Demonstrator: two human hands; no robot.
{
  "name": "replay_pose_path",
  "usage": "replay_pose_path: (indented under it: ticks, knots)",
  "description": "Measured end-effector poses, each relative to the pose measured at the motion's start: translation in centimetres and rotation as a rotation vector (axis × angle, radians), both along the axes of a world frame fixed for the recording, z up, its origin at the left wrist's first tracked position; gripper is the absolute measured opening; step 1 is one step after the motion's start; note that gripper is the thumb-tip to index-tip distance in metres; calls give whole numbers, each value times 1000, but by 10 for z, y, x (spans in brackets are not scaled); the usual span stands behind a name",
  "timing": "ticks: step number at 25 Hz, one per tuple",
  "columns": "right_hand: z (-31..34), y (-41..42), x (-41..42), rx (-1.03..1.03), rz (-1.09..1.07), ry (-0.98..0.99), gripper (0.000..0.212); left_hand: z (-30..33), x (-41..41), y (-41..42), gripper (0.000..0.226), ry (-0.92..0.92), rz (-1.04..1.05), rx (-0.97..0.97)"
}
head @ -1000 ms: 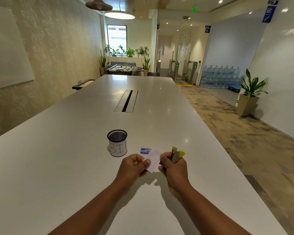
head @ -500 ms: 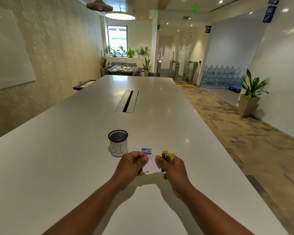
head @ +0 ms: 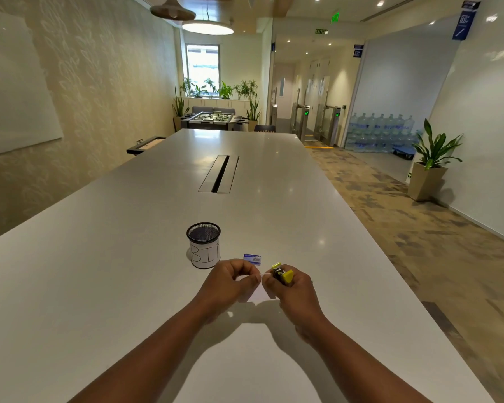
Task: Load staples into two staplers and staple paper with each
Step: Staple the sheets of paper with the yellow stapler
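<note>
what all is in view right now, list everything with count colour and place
table: 1, white, runs the length of the room
mesh cup: 1, black with a white label reading BIN, on the table left of the hands
staple box: 1, blue and white, on the table behind the hands
stapler: 1, yellow and black, held in the right hand
paper: 1, white, held between both hands
cable slot: 1, dark, table centre
potted plant: 1, green in a beige pot, right wall
water bottles: stack, blue, far right
foosball table: 1, far end
left hand: 1, pinches the paper
right hand: 1, grips the stapler
</note>
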State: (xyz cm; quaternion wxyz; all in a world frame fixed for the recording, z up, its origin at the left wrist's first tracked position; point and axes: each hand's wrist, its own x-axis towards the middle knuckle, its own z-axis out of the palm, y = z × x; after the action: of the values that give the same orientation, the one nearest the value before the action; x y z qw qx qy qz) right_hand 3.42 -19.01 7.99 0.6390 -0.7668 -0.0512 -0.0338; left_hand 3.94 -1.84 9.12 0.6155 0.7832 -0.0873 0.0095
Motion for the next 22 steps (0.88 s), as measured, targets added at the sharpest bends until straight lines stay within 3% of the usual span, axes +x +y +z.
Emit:
replay_pose_path:
  ticks: [8,15,20,22]
  knots:
    - [1,4,0,-52,-22,-93,16,1,1,-4,9,24,88,5]
    - [-1,0,5,141,-83,-31,13,4,5,5,8,42,164,-21]
    - [1,-6,6,175,-99,-47,18,-2,10,6,9,77,360,-198]
    - [0,-7,6,158,-102,-37,18,-3,8,5,13,155,243,-260]
